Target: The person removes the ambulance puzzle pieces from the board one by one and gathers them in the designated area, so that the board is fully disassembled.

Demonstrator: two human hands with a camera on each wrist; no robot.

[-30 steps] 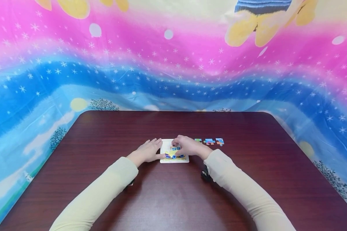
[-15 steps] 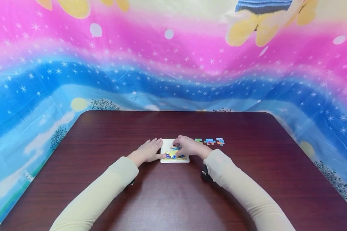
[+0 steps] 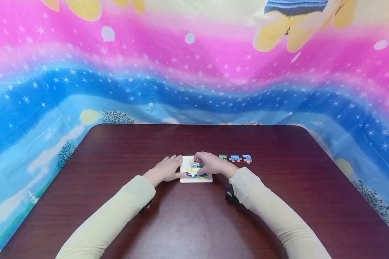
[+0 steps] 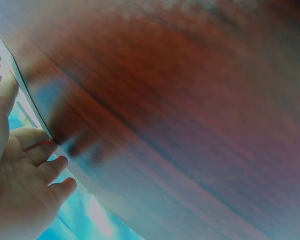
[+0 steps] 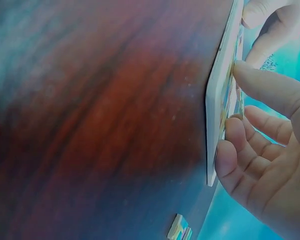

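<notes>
A white square tray (image 3: 196,181) lies on the table with a yellow vehicle picture in its lower part. My left hand (image 3: 165,169) has its thumb on the tray's left edge, the fingers extended; the left wrist view shows this hand (image 4: 24,185) with fingers slightly bent. Over the tray's right side, my right hand (image 3: 213,163) pinches a puzzle piece (image 3: 197,166) between thumb and fingers. In the right wrist view the right hand (image 5: 275,175) hides much of that piece, beside the tray's pale side (image 5: 216,95). Whether the piece sits flat cannot be told.
Right of the tray, behind my right wrist, lie a green piece (image 3: 222,157), a blue and pink piece (image 3: 235,158) and a blue and orange piece (image 3: 247,158). The dark red table (image 3: 194,223) ends at a patterned cloth (image 3: 194,79).
The vehicle's window part under my right fingers has shifted and turned slightly. Both hands otherwise keep their places, and the loose pieces have not moved.
</notes>
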